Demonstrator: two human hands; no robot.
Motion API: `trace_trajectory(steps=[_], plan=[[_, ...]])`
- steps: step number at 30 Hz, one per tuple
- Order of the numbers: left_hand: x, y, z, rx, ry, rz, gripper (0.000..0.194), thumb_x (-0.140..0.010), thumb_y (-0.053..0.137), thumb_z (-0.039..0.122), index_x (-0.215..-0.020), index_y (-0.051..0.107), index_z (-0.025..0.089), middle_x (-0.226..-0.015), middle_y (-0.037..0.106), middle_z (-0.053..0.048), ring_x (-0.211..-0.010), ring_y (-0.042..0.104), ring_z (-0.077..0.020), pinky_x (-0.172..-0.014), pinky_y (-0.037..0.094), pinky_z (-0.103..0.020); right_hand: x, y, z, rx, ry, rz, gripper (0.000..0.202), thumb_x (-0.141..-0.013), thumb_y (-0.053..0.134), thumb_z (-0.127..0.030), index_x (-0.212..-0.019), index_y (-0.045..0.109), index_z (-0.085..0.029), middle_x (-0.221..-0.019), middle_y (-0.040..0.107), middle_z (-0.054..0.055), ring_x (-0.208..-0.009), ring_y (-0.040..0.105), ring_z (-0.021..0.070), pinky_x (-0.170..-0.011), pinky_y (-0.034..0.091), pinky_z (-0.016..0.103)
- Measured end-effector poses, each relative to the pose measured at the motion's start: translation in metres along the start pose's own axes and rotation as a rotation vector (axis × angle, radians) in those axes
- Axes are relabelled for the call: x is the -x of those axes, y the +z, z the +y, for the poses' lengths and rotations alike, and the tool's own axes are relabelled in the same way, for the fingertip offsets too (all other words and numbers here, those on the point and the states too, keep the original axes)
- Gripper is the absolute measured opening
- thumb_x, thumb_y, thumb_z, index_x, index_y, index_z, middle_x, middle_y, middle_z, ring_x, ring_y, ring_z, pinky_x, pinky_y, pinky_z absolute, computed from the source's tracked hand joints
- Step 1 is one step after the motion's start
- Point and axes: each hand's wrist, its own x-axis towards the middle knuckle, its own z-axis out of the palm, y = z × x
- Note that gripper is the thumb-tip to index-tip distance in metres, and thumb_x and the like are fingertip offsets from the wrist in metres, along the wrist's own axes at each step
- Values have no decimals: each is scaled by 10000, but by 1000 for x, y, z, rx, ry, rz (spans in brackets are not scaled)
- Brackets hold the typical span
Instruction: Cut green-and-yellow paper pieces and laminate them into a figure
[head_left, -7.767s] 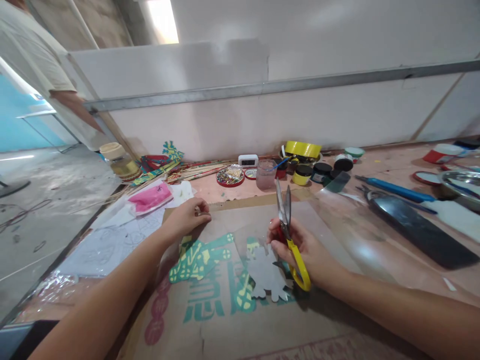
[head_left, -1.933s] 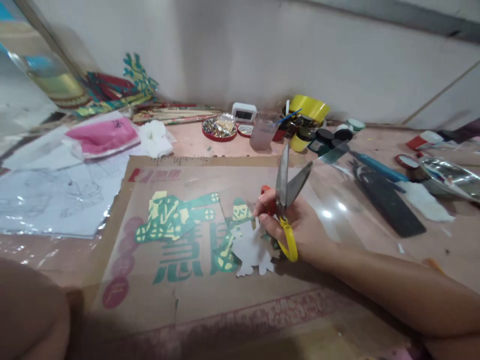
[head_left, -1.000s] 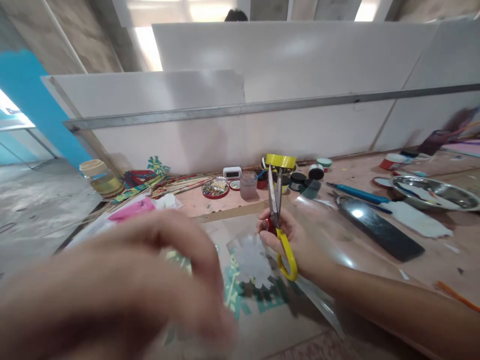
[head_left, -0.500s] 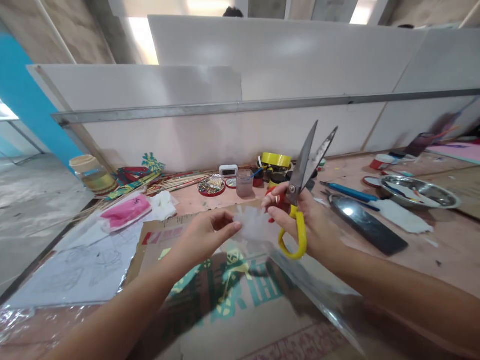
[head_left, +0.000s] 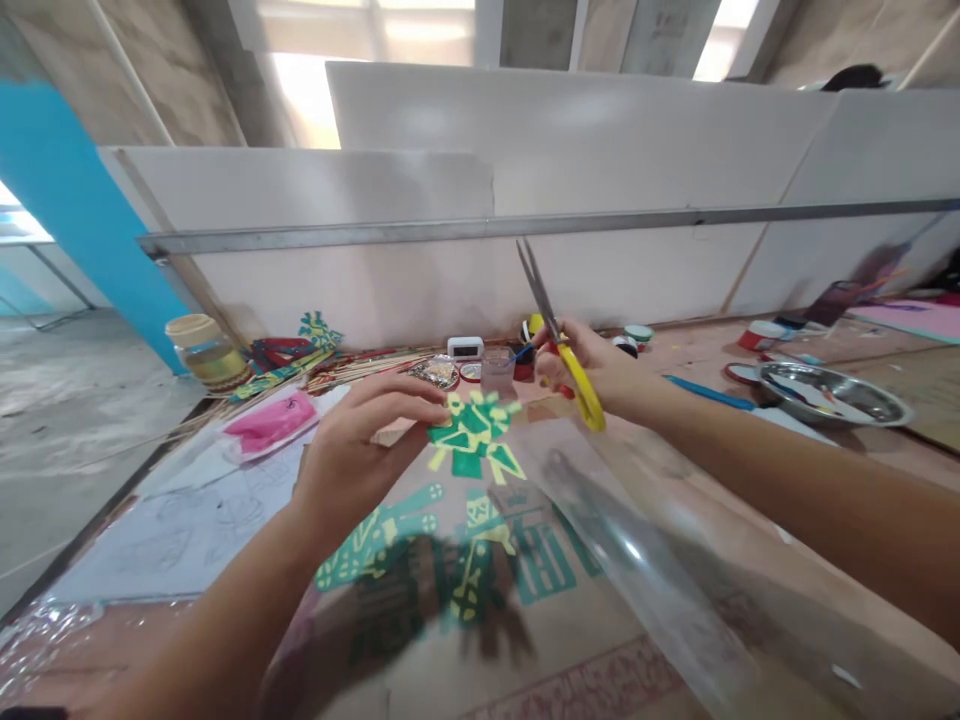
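Observation:
Pinched between the thumb and fingers of my left hand is a green and yellow cut-out, raised above the cardboard. My right hand grips the scissors by their yellow handles, with the blades pointing up and slightly parted. Below my right hand a clear plastic sheet slants down to the right over the cardboard. Two more green and yellow cut-outs, one long and one at the left, lie on the cardboard.
Drawings under plastic and a pink packet are at the left. Behind stand a lidded jar, a small white clock and a cup. A metal dish sits at the right, near a white partition.
A green and yellow cut-out now shows in my left hand, where whitish clear plastic was before. The scissors have moved left and turned, their blades closer together. The camera view has shifted slightly.

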Motion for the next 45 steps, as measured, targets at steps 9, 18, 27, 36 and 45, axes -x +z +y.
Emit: trace_trajectory(steps=[9,18,27,36,45], plan=[[7,-1,6,-438,480,140,249,-797,702,83,-965,675,265,-1051,695,-29,-992,635,-176,-904,533,-351,26,55,-33,-422,93,-103,414,-729,779,-315,-1001,475,-240,-733,566,-45,-602,606,135,-579,520,274],[1,-4,19,386,-410,-29,333,-955,459,440,-1159,568,200,-888,669,-45,-627,614,-125,-617,530,-270,24,58,-42,-83,-77,17,260,-786,642,-159,-982,493,-243,-775,519,-45,-573,530,104,-552,472,262],[-1,-1,16,408,-771,-162,278,-861,621,368,-667,534,189,-420,504,66,-347,450,-61,-347,321,-154,20,63,-38,-140,-126,32,267,-840,680,-395,-993,514,-252,-811,528,-23,-578,521,106,-520,465,257],[-2,-1,14,559,-741,60,211,-859,649,378,-833,551,193,-511,608,58,-444,607,-111,-413,482,-183,28,53,-35,-225,-78,-98,266,-806,729,-308,-941,508,-246,-751,571,-24,-589,558,132,-544,485,289],[-4,-3,19,549,-758,-284,232,-753,737,371,-833,667,165,-692,686,-18,-609,656,-131,-556,532,-213,27,47,-30,-92,-140,89,238,-784,724,-263,-949,552,-262,-834,572,-10,-606,564,123,-528,499,267]])
